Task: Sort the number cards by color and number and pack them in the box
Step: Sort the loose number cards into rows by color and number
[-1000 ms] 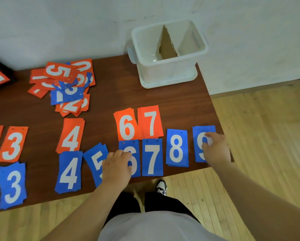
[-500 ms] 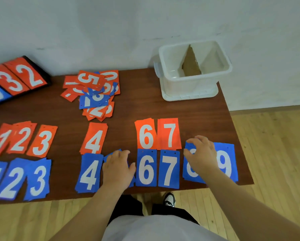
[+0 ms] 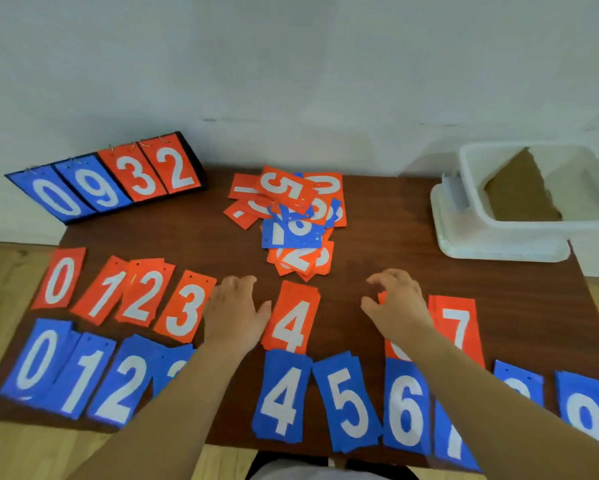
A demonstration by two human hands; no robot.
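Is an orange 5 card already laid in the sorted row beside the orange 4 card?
No, bare dark wooden table shows right of the orange 4 card.

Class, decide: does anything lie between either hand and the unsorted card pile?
Nothing visible does. Only bare table separates the left hand and right hand from the unsorted card pile.

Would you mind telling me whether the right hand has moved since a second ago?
Yes. The right hand has left the blue 9 card, going left and toward the wall, and is now beside the orange 7 card.
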